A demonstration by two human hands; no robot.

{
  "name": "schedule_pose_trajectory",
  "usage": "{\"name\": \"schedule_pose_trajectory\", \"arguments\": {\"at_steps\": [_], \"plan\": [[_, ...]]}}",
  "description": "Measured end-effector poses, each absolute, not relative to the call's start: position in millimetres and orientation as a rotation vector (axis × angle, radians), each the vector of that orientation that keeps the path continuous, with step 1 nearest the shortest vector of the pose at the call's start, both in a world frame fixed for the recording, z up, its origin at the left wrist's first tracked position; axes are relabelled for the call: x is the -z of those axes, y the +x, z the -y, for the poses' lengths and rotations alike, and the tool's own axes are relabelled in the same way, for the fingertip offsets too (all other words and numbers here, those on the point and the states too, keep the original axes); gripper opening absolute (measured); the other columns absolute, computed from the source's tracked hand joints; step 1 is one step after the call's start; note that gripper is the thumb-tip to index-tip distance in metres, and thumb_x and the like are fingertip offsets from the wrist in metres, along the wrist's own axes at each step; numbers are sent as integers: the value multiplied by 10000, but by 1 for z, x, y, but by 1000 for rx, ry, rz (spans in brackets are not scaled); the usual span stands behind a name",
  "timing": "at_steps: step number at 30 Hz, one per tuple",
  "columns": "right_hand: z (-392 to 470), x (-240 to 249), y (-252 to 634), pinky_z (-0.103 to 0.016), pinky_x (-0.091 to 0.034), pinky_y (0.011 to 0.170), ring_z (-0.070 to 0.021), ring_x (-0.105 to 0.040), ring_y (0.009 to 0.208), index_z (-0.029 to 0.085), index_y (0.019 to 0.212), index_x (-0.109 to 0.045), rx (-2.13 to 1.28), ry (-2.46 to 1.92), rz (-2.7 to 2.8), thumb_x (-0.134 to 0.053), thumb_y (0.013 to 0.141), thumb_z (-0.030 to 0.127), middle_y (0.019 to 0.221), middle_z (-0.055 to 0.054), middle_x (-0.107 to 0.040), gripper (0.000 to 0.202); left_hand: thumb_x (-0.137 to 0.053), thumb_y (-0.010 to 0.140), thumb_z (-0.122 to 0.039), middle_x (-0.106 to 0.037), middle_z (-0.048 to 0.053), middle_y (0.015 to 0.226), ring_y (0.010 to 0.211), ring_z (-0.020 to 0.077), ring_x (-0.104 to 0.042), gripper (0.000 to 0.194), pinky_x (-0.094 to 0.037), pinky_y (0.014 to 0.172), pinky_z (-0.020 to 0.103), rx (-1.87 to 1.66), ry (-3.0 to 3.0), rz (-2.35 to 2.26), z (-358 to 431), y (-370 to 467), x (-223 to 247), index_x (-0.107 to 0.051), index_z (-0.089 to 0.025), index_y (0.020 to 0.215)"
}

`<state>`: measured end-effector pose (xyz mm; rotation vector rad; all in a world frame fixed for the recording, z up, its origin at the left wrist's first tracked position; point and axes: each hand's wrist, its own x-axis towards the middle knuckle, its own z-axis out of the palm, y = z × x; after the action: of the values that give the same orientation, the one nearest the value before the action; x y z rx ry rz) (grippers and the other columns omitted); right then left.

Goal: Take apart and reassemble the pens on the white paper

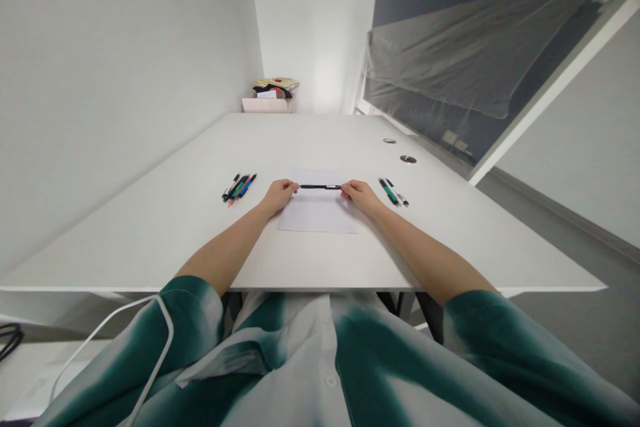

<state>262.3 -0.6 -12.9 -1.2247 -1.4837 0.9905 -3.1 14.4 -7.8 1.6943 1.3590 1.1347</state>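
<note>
A black pen lies level from side to side between my two hands, just above or on a white sheet of paper. My left hand pinches its left end, and my right hand pinches the other end. Left of my left hand is a group of several pens in black, green, red and blue. To the right of my right hand rest a green pen and a white-and-black pen, side by side.
The white table reaches to a box with cloth-like items at the far end. Two round metal grommets sit near its right edge. A dark, plastic-covered panel leans over the right side. A white cable crosses my left sleeve.
</note>
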Motion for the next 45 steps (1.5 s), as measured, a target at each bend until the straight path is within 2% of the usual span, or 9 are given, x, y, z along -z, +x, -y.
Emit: {"name": "schedule_pose_trajectory", "arguments": {"at_steps": [10, 16, 45], "plan": [[1, 12, 263, -279, -458, 656, -147, -551, 617, 185, 641, -613, -950, -1231, 1537, -675, 735, 523, 629, -34, -652, 357, -624, 703, -501, -563, 31, 577, 585, 151, -437, 338, -311, 569, 288, -1117, 1701, -1361, -12, -2, 5, -619, -175, 612], [1, 11, 263, -276, -448, 647, -150, -549, 614, 193, 636, -607, -939, -1243, 1552, -665, 736, 542, 627, -36, -647, 368, -601, 741, -481, -569, 33, 581, 572, 148, -435, 331, -315, 567, 291, -1115, 1720, -1356, -14, -3, 7, -623, -173, 622], [-3, 14, 263, -272, -454, 623, -149, -558, 598, 178, 621, -593, -952, -1255, 1567, -618, 757, 601, 597, -44, -631, 444, -546, 802, -473, -622, 33, 625, 606, 139, -507, 372, -380, 629, 285, -1071, 1744, -1365, -17, -3, 10, -612, -154, 623]]}}
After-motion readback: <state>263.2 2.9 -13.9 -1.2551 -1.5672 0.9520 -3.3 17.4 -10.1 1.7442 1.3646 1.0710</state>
